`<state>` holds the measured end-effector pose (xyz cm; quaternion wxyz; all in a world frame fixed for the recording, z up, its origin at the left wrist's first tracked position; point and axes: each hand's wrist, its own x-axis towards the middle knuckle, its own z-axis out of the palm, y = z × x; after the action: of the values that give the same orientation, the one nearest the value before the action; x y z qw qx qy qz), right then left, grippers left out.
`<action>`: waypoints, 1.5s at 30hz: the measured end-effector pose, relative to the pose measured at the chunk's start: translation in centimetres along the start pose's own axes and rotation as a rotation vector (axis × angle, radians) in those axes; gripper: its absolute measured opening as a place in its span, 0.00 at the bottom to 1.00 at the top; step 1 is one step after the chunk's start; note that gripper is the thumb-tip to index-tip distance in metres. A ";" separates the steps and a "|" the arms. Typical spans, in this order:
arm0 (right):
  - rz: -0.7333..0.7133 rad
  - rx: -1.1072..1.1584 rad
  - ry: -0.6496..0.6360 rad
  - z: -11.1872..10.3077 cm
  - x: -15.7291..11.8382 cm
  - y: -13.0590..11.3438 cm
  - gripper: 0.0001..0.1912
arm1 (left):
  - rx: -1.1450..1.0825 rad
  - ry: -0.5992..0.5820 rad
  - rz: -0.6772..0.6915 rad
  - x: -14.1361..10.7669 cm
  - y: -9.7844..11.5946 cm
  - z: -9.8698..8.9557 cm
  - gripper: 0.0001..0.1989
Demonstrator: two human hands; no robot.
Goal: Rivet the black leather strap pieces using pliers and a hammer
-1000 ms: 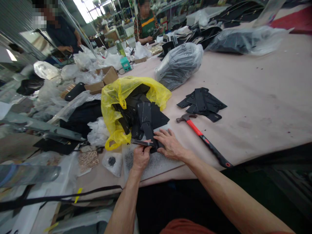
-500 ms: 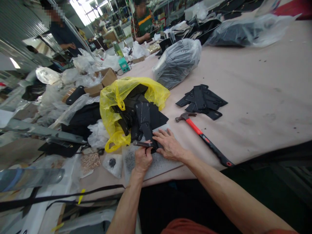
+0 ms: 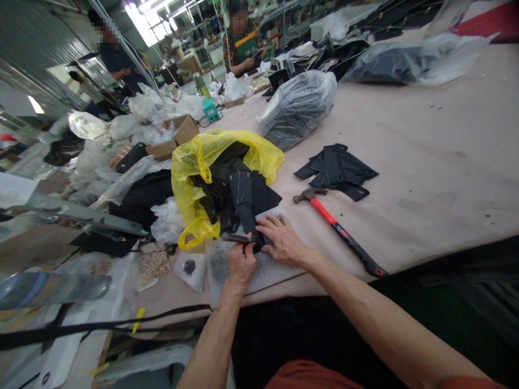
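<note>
My left hand (image 3: 242,265) is closed around a dark metal punch (image 3: 234,237), which lies almost level and points left. The punch's right end is at a black flat piece (image 3: 258,241) on a worn, speckled pale board (image 3: 221,270). My right hand (image 3: 284,241) rests on the board with its fingers spread, fingertips touching that black piece. Just beyond my hands, more black cut pieces (image 3: 240,186) spill from a yellow plastic bag (image 3: 180,178). To the right of my right hand lies a claw hammer (image 3: 333,220) with a red and black handle.
A small pile of black pieces (image 3: 334,166) lies beyond the hammer. Farther back is a clear bag (image 3: 300,108) with dark contents. At left are a tray of copper-coloured bits (image 3: 154,266), a white container (image 3: 190,272) and a cardboard box (image 3: 184,132). Two people work in the background.
The camera view has shifted slightly, so the scene sits a little lower and farther right. My left hand's grip on the punch has turned a little; my right hand stays in place.
</note>
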<state>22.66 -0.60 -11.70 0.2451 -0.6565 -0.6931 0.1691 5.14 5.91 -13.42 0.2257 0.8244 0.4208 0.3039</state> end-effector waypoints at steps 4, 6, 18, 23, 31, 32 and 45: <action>0.011 0.017 0.012 0.0 0.0 0.1 0.30 | -0.019 0.014 0.005 -0.3 0.2 -0.2 0.13; 0.015 0.029 0.020 0.1 0.1 0.2 0.30 | -0.021 0.024 0.000 -0.5 0.4 -0.3 0.12; 0.004 0.039 0.041 -0.3 0.0 0.2 0.28 | 0.042 0.098 -0.036 -1.5 1.2 -0.3 0.12; 0.001 0.034 0.047 -0.5 -0.1 0.2 0.28 | 0.063 0.106 -0.041 -1.6 1.7 -0.4 0.12; -0.005 0.054 0.052 -0.1 -0.1 0.3 0.28 | 0.068 -0.064 -0.043 0.5 2.1 -0.9 0.12; -0.004 0.057 0.050 -0.1 -0.1 0.3 0.28 | 0.055 -0.095 -0.039 0.8 2.1 -1.0 0.12; -0.010 0.019 0.028 -0.2 -0.1 0.2 0.27 | 0.079 -0.068 0.014 0.3 0.5 -0.1 0.14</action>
<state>22.91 -0.73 -11.66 0.2616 -0.6530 -0.6912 0.1654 5.52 5.85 -12.97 0.2049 0.8454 0.4189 0.2604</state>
